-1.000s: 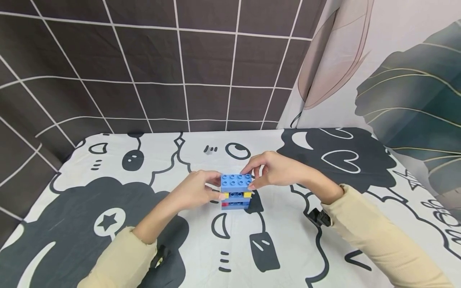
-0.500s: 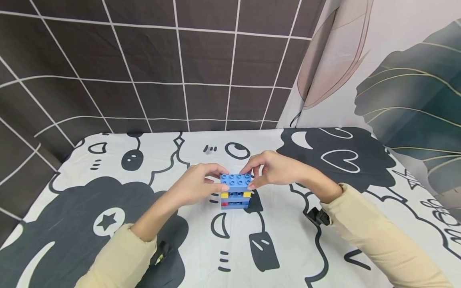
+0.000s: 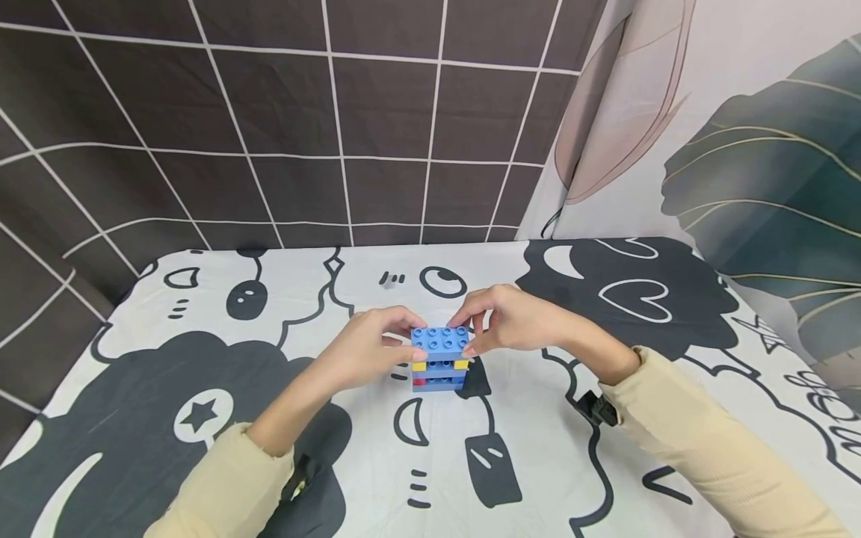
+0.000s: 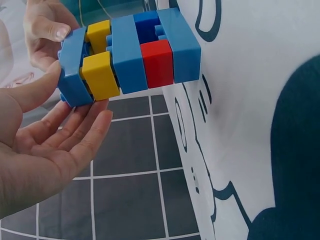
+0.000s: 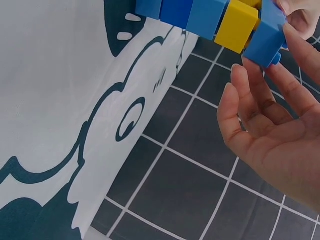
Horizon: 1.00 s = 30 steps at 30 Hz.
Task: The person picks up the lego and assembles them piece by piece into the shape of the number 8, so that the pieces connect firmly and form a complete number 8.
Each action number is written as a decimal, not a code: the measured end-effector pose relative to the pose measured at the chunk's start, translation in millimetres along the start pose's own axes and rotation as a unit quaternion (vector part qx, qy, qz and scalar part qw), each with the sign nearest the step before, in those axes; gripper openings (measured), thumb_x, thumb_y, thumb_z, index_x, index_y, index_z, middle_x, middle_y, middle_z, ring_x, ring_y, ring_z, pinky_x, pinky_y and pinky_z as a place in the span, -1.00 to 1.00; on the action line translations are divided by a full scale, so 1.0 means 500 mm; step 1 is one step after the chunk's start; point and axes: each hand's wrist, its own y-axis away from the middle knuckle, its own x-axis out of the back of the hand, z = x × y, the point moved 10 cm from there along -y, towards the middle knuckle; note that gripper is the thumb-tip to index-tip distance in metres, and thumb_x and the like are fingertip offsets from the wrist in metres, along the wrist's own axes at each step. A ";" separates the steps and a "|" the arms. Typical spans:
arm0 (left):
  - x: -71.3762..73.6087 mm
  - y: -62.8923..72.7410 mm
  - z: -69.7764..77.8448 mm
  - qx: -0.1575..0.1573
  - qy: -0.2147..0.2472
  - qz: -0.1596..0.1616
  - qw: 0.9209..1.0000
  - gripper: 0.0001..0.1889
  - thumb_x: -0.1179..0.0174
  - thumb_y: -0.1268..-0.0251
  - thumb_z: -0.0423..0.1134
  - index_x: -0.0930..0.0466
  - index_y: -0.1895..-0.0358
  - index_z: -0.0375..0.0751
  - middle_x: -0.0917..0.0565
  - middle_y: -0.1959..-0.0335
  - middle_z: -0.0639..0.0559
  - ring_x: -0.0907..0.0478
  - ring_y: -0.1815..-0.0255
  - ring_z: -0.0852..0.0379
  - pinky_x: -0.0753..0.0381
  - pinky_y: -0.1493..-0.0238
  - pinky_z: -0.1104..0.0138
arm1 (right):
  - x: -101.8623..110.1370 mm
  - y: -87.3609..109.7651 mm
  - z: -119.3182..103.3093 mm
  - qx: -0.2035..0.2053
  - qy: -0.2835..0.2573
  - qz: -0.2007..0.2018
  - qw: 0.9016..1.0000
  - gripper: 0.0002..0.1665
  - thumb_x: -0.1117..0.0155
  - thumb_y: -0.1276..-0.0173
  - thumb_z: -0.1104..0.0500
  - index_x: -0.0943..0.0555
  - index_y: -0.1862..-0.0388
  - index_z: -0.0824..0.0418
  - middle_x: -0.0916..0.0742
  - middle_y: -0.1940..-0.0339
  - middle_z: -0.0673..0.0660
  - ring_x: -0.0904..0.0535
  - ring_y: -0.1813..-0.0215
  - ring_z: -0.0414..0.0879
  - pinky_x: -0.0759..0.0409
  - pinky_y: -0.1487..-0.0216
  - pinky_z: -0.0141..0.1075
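A stack of toy building bricks stands on the cloth, its top blue brick (image 3: 440, 342) showing two rows of studs. My left hand (image 3: 366, 347) pinches the left end of that brick, thumb in front and fingers behind. At the other end my right hand (image 3: 511, 320) pinches it the same way. Below it, in the left wrist view, come yellow bricks (image 4: 100, 75) at the two ends, then a middle blue brick (image 4: 129, 55). A red brick (image 4: 159, 64) and a dark blue brick (image 5: 176, 11) sit between that and the bottom blue brick (image 4: 181, 45).
A white cloth (image 3: 377, 478) with dark cartoon drawings covers the table. Behind rises a dark curtain (image 3: 383, 112) with a white grid, and at the right hangs a leaf-patterned curtain (image 3: 773, 187).
My left hand has shifted up the stack, its thumb going from the yellow brick's level to the top blue brick. My right hand and the stack have stayed in place.
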 end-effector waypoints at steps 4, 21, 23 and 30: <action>0.001 0.002 0.002 -0.005 0.004 0.003 1.000 -0.69 -0.31 -0.04 -0.36 -0.55 0.09 -0.31 -0.62 0.18 -0.10 -0.57 0.11 0.02 -0.54 0.07 0.25 | 0.001 0.001 -0.003 0.005 -0.001 0.004 1.000 -0.61 -0.40 -0.03 0.28 -0.63 0.10 0.29 -0.64 0.25 0.01 -0.51 0.33 -0.16 -0.53 0.37 -0.30; -0.003 0.003 -0.001 -0.022 0.019 0.002 1.000 -0.68 -0.31 -0.04 -0.36 -0.55 0.08 -0.33 -0.61 0.18 -0.10 -0.57 0.12 0.03 -0.54 0.08 0.27 | 0.000 0.014 -0.002 0.032 0.017 0.043 0.998 -0.61 -0.41 -0.05 0.28 -0.63 0.08 0.30 -0.62 0.34 -0.05 -0.52 0.34 -0.22 -0.53 0.24 -0.18; -0.004 0.003 -0.002 -0.023 0.021 0.001 1.000 -0.68 -0.31 -0.04 -0.36 -0.55 0.09 -0.33 -0.61 0.18 -0.10 -0.57 0.11 0.03 -0.54 0.07 0.25 | 0.000 0.018 -0.008 0.044 0.032 0.055 0.997 -0.61 -0.40 -0.04 0.30 -0.63 0.08 0.31 -0.61 0.36 -0.05 -0.51 0.34 -0.20 -0.52 0.26 -0.21; -0.005 0.004 -0.005 -0.019 0.032 0.001 0.999 -0.68 -0.32 -0.02 -0.39 -0.54 0.10 -0.31 -0.60 0.17 -0.09 -0.55 0.09 0.02 -0.52 0.05 0.23 | -0.004 0.033 -0.033 0.088 0.102 0.092 0.987 -0.60 -0.40 -0.05 0.30 -0.63 0.07 0.33 -0.58 0.37 -0.03 -0.49 0.32 -0.13 -0.48 0.34 -0.38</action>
